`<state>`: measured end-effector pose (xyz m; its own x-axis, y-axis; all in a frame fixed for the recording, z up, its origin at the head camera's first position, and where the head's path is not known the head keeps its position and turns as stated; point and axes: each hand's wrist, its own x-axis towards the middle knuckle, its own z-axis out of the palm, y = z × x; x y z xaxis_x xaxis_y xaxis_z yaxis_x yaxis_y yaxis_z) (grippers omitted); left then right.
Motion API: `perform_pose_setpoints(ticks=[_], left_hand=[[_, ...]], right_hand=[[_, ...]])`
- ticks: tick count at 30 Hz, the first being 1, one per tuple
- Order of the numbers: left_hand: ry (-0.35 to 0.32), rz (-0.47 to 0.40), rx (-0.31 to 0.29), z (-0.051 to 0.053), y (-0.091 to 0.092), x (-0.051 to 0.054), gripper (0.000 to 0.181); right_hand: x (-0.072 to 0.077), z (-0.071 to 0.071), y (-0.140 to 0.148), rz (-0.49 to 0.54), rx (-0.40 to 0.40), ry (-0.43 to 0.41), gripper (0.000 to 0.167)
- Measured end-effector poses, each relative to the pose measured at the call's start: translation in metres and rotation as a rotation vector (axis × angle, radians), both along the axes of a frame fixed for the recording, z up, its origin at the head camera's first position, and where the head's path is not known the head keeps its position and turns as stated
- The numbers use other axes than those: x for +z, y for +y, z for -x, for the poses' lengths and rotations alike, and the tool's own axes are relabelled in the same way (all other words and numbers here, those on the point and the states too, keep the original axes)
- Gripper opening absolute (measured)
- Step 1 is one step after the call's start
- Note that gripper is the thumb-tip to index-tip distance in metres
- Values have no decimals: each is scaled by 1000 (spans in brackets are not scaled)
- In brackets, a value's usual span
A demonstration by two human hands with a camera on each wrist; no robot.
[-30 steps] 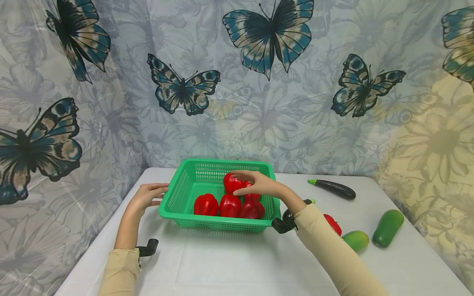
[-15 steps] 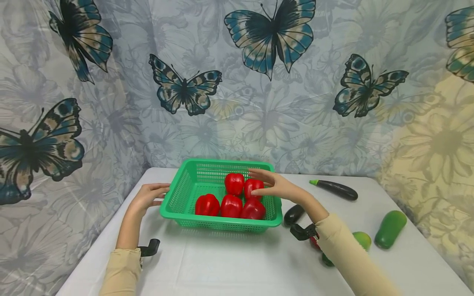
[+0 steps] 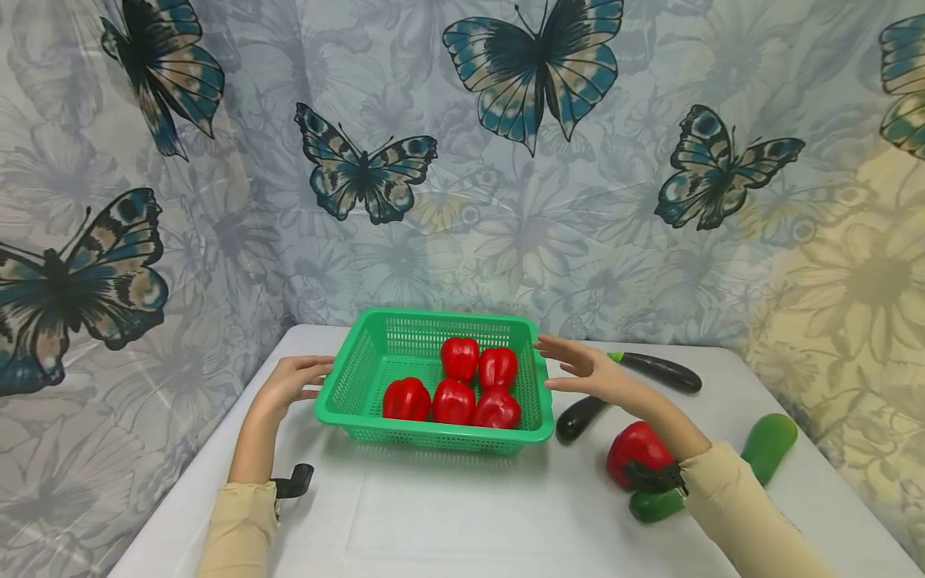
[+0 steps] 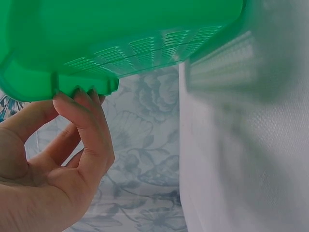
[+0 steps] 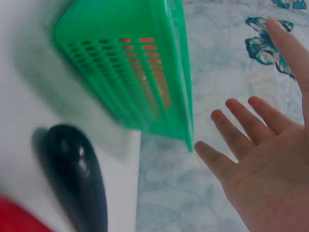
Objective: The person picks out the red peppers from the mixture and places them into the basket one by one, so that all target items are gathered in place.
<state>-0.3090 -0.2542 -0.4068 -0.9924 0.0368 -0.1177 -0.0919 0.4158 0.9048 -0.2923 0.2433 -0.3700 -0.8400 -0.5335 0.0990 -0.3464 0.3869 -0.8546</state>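
Observation:
A green plastic basket holds several red bell peppers, grouped mostly in its right half. My left hand touches the outer left rim with its fingertips; in the left wrist view the fingers are loosely bent, their tips at the rim. Just beyond the basket's right rim, my right hand hovers with fingers spread and thumb apart, holding nothing. Its palm faces the basket side in the right wrist view. An eggplant lies on the table below that hand.
Right of the basket, another red bell pepper is partly covered by the right wrist's camera mount. A dark green vegetable, a zucchini-like one and a second eggplant lie on the white table. Butterfly-patterned cloth stands behind.
My right hand has moved right, from above the peppers to outside the basket's right rim, uncovering them. The right forearm now covers the mango. My left hand stays at the rim.

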Motion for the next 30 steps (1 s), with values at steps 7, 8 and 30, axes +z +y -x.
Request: perform_pose_setpoints(ticks=[7,8,30], left_hand=[[-12,10,16,2,1,1,50],[-12,10,15,2,0,1,50],[-10,-6,13,0,0,0,49]], right_hand=[[-1,-16,28,-26,-63,19,70],[-1,-18,32,-33,-72,18,70],[-23,-70,109,-44,-130,-66,64]])
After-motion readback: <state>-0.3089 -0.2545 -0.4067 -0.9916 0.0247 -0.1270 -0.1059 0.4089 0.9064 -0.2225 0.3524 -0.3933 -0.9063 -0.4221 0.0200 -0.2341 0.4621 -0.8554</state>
